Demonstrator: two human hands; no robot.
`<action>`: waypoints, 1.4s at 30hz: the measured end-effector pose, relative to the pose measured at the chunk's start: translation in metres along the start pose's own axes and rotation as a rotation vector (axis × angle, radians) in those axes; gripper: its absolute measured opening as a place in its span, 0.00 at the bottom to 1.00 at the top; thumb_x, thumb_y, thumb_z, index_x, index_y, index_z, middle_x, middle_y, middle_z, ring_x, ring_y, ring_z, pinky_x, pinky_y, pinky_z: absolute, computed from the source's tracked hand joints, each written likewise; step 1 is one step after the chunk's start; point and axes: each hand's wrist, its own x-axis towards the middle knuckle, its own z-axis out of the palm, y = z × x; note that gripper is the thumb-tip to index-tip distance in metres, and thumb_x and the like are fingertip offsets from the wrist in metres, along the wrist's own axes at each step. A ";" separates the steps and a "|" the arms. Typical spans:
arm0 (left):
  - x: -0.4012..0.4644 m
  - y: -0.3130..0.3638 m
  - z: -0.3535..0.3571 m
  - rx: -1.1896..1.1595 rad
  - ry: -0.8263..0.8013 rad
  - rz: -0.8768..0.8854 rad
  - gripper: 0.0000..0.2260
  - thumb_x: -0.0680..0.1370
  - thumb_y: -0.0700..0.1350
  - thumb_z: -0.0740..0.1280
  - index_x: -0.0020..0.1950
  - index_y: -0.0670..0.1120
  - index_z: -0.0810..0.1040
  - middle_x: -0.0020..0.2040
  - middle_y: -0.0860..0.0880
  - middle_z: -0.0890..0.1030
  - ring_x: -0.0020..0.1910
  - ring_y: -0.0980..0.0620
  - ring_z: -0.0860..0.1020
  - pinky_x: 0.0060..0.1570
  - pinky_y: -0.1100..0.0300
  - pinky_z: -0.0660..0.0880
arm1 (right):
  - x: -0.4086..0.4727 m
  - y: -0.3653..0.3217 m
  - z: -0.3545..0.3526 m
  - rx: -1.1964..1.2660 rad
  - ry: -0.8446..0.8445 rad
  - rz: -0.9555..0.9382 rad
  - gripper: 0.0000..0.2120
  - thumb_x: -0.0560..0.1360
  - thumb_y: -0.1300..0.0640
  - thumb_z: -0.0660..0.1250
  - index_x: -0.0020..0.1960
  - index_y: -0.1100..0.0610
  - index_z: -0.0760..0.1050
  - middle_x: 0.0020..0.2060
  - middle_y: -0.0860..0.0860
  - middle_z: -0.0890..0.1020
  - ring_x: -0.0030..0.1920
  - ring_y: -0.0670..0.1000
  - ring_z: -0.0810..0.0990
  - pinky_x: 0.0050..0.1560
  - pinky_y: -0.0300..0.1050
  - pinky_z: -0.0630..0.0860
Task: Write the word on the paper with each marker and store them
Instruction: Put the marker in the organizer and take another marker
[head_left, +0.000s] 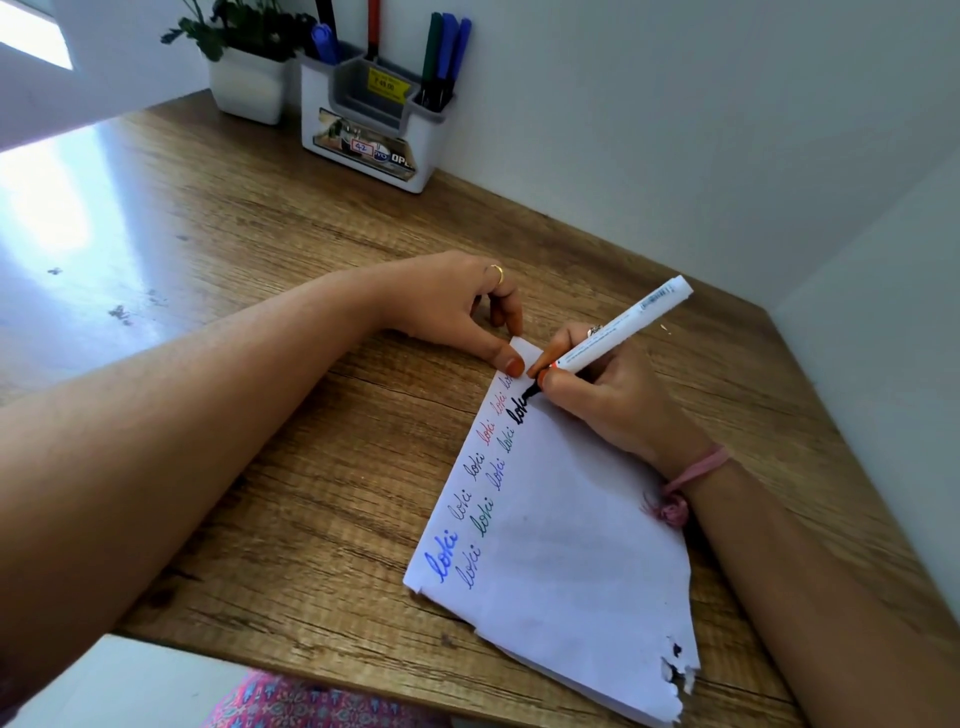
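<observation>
Marker (618, 332), white barrel, black tip, pinched in right hand (608, 395) fingers (545, 376), tip touching paper (571, 545) at far top edge, mid-word, thick black letters "lo" plus a partial stroke. Barrel tilts up and away to the right. Right wrist rests on paper, pink band (685, 478) round it. Left hand (452, 306) fingers loosely curled, thumb tip and a fingertip pressing down the paper's far corner just beside the marker tip; gold ring (497, 274) on one finger. Paper lies slanted on wooden desk (260, 338), near corner torn and ragged. Two rows of "loki" run along its left edge in blue, grey, green, red ink. Both forearms lie across the desk. At the far wall: white and grey organizer (374, 130) with stored markers (447, 52) upright in its right compartment, blue, green; more pens in the left and back slots. White plant pot (249, 85) just left of organizer, touching or nearly so. Patterned fabric (311, 706) below desk edge.
</observation>
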 end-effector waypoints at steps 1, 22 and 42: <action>0.000 0.000 0.000 0.001 0.000 0.001 0.17 0.66 0.61 0.73 0.50 0.56 0.77 0.46 0.58 0.74 0.43 0.60 0.72 0.41 0.64 0.69 | 0.000 -0.001 0.000 0.001 -0.001 0.001 0.06 0.64 0.60 0.67 0.36 0.63 0.72 0.30 0.51 0.76 0.32 0.45 0.74 0.30 0.33 0.69; -0.004 0.004 -0.002 -0.122 -0.003 -0.064 0.14 0.72 0.51 0.71 0.55 0.55 0.73 0.47 0.57 0.76 0.45 0.57 0.75 0.42 0.65 0.70 | 0.000 0.000 -0.003 0.154 0.112 -0.024 0.03 0.67 0.60 0.66 0.38 0.53 0.74 0.23 0.44 0.72 0.24 0.42 0.67 0.25 0.34 0.64; -0.014 0.011 -0.014 -0.475 0.191 -0.060 0.14 0.73 0.36 0.71 0.56 0.48 0.75 0.47 0.50 0.84 0.48 0.59 0.82 0.51 0.67 0.77 | -0.006 -0.014 -0.018 0.381 0.373 -0.025 0.04 0.75 0.67 0.64 0.49 0.63 0.70 0.37 0.54 0.85 0.37 0.45 0.83 0.36 0.32 0.75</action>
